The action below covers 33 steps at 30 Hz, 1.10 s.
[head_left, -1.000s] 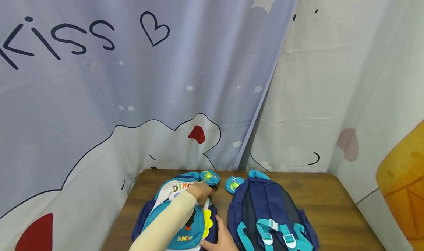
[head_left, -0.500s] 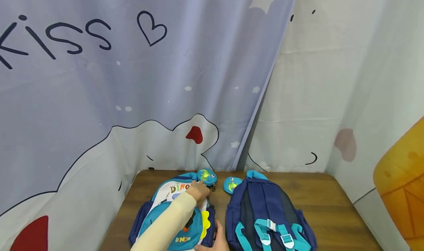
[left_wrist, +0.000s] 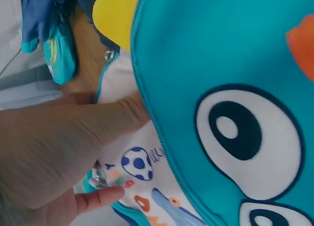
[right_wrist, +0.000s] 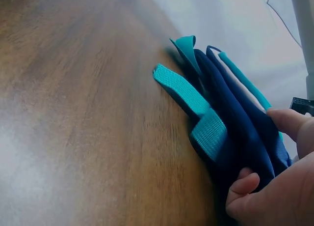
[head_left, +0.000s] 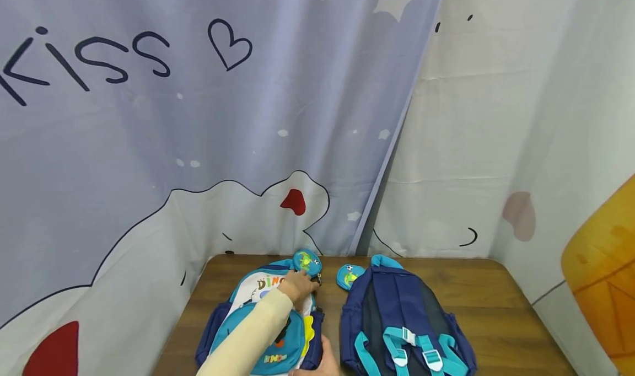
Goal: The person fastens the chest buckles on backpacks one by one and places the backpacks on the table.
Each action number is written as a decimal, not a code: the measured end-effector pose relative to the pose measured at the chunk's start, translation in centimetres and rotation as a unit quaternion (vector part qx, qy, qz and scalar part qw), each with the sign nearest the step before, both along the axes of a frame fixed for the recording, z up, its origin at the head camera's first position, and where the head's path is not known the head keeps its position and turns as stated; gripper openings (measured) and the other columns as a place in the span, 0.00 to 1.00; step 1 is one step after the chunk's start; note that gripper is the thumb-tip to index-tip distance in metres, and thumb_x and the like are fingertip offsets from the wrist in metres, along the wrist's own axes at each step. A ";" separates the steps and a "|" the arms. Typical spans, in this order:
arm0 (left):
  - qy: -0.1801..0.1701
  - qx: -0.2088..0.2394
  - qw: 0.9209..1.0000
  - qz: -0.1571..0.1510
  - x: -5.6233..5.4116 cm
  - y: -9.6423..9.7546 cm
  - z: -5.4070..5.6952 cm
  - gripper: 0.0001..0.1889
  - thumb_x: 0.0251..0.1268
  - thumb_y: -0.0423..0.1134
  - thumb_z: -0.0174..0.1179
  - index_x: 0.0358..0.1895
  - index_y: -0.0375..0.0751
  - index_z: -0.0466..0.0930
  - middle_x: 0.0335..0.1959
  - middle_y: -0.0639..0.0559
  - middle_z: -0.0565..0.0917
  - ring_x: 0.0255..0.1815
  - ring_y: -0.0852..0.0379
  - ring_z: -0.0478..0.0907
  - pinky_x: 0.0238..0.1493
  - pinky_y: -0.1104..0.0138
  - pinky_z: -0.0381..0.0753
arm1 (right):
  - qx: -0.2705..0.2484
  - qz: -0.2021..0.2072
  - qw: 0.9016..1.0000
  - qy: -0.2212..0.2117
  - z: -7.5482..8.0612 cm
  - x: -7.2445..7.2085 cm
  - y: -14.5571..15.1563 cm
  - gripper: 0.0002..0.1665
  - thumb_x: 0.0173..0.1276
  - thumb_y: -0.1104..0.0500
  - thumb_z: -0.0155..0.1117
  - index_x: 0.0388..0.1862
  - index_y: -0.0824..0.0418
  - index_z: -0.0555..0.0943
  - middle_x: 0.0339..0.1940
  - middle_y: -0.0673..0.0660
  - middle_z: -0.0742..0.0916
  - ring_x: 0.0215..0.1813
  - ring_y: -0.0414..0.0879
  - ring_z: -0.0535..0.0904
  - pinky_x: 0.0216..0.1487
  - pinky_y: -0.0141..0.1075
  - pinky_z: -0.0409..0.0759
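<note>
A blue, white and teal dinosaur backpack (head_left: 248, 332) lies front side up on the table's left. Across it reaches my left arm, and my left hand (head_left: 297, 288) holds its upper right edge beside the zipper. In the left wrist view, one finger (left_wrist: 122, 113) of that hand ends at the teal front pocket (left_wrist: 196, 49); the other fingertips are mostly hidden. My right hand (right_wrist: 279, 186) grips the backpack's lower right corner (right_wrist: 245, 123), thumb on the teal piping. Near the left hand sits a round teal dinosaur pouch (head_left: 306, 262).
A second navy backpack (head_left: 407, 315) lies straps up on the right, with teal straps and white buckles. Another small dinosaur pouch (head_left: 349, 277) rests at its upper left. Behind the wooden table (head_left: 501, 310) hangs a printed curtain (head_left: 248, 117).
The pouch by my left hand has shifted slightly left and up. My right hand has slid a little down and left along the backpack's side. The second backpack stays put.
</note>
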<state>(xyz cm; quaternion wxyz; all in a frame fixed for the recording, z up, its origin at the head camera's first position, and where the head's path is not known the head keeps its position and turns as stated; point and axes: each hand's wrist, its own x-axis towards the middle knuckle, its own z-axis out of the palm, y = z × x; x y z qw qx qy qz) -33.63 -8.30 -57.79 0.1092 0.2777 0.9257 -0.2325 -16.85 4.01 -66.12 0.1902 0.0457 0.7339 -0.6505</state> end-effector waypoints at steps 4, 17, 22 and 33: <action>-0.009 0.014 1.000 -0.011 -0.1 -0.7 -0.3 0.35 0.51 0.58 0.82 0.66 0.72 0.80 0.61 0.58 0.81 0.64 0.56 0.72 0.63 0.55 0.80 | -0.013 0.009 1.000 0.008 -2.4 -1.1 0.1 0.76 0.51 0.39 0.87 0.83 0.73 0.53 0.76 0.76 0.70 0.72 0.69 0.72 0.72 0.66 0.70; -0.030 0.116 0.990 -0.072 -0.5 -2.8 1.0 0.34 0.48 0.56 0.84 0.60 0.57 0.81 0.57 0.58 0.89 0.63 0.51 0.76 0.62 0.50 0.80 | 0.045 0.021 0.997 0.064 2.1 0.0 -0.6 0.73 0.48 0.41 0.88 0.84 0.65 0.57 0.77 0.73 0.71 0.73 0.68 0.72 0.71 0.62 0.73; -0.036 0.178 0.982 -0.059 -1.2 -3.6 2.2 0.29 0.48 0.55 0.84 0.52 0.54 0.81 0.48 0.59 0.90 0.57 0.51 0.77 0.58 0.52 0.82 | 0.073 0.025 0.989 0.123 4.9 0.6 -0.7 0.71 0.49 0.44 0.88 0.83 0.66 0.58 0.75 0.75 0.72 0.73 0.72 0.70 0.70 0.69 0.69; -0.046 0.219 0.973 -0.050 -0.5 -4.5 4.5 0.31 0.57 0.54 0.80 0.63 0.55 0.82 0.60 0.56 0.87 0.66 0.48 0.76 0.67 0.49 0.80 | 0.128 0.056 0.976 0.164 8.3 1.0 -0.4 0.66 0.53 0.50 0.87 0.85 0.61 0.59 0.66 0.67 0.76 0.63 0.62 0.76 0.62 0.62 0.76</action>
